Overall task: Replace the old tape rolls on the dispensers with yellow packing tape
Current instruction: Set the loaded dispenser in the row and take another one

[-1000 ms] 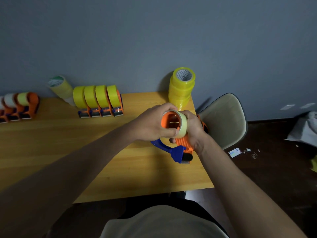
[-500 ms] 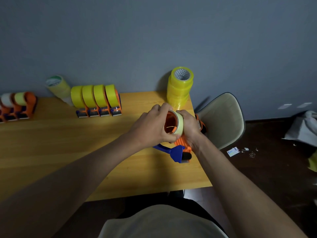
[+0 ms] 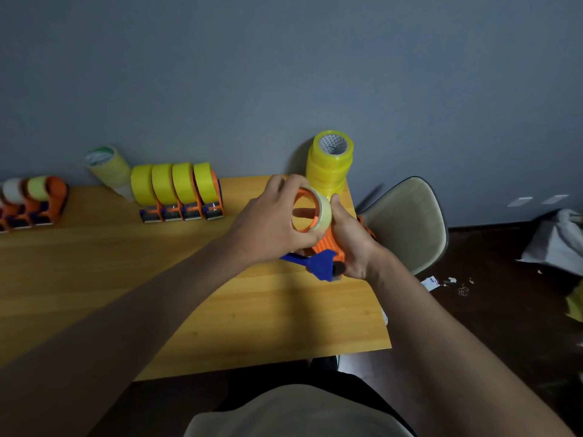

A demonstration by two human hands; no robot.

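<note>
Head view: above our desk (image 3: 94, 279), our right hand (image 3: 350, 244) grips the orange dispenser (image 3: 326, 244) while our left hand (image 3: 268, 225) pinches the pale old roll (image 3: 325, 212). We should pull it straight off, holding the dispenser steady.

Our left hand (image 3: 271, 222) grips the pale, nearly spent tape roll (image 3: 323, 209) on the orange-and-blue plastic dispenser (image 3: 325, 253); our right hand (image 3: 350, 241) holds that dispenser above the wooden table (image 3: 126, 279).
</note>
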